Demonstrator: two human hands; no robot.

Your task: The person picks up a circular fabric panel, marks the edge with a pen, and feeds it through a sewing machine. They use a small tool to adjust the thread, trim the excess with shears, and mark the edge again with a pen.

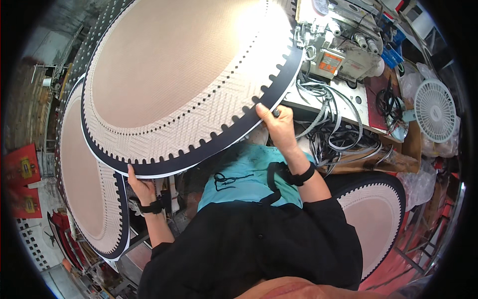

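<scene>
A large oval mat (164, 79) in beige, with a quilted band and a dark scalloped border, slants across the upper part of the head view. White edging shows along its near rim. My left hand (142, 190) pinches that rim at the lower left, thumb on top and the fingers mostly hidden underneath. Farther right, my right hand (280, 124) grips the rim beside the sewing machine (343, 57), thumb pressed on the dark border. A small black item (276, 113) shows at its fingers; I cannot make out what it is. The mat's right edge reaches the machine's needle area, under a bright light.
More oval mats lie lower left (82, 169) and lower right (373, 214). Grey and black edging strips (343, 129) are heaped by the machine table, partly over a cardboard box (398, 154). A white fan (434, 110) stands right. A studded surface (94, 40) extends behind the mat.
</scene>
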